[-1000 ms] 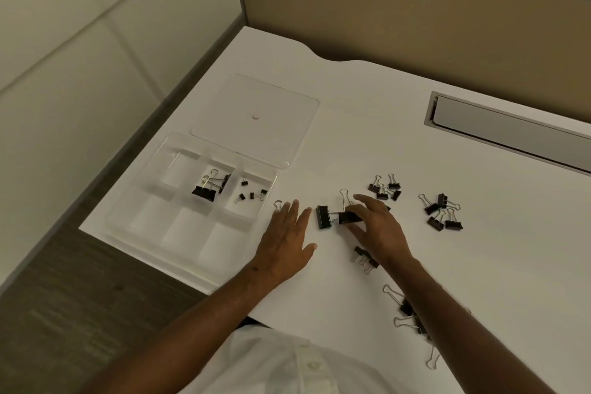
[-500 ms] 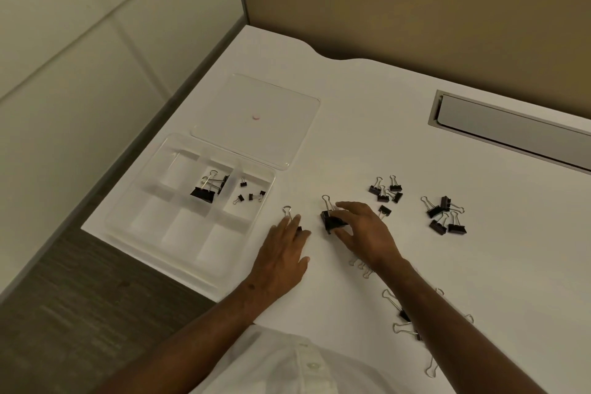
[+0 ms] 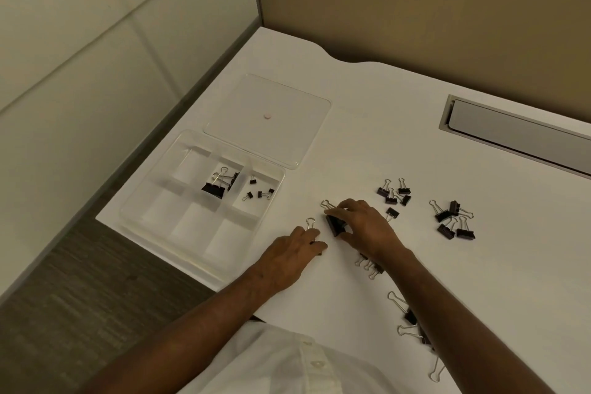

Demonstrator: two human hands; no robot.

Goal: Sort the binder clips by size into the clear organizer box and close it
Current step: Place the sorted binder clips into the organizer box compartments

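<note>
A white worktop point(image 3: 367, 144) in a beige-walled cubicle corner is seen, with a grey cable slot point(image 3: 518, 134) at the upper right. The clear organizer box point(image 3: 153, 201) sits at the left centre, lid point(image 3: 268, 118) flipped open flat behind it; a couple of large clips are already in its top middle cell and a few tiny ones in the top right cell.

A large binder clip point(image 3: 335, 224) at frame centre is pinched by the fingers of the right hand point(image 3: 364, 227), wire loop poking up-left. Another clip point(image 3: 311, 223) is mostly covered by the left hand point(image 3: 291, 256), fingers curled down on it, only its wire loop showing, so a real grip can't be confirmed.

These clips look light, stiff and springy, probably a bit slick on the painted body, so they're best taken across the black body or by the wire handles. Handles may well snag on neighbours.

Loose clusters point(image 3: 393, 195) are scattered right of centre and more point(image 3: 454, 221) further right, with a few point(image 3: 409, 317) tucked under the right forearm at lower right. Nothing is blocking the short path left to the box.
</note>
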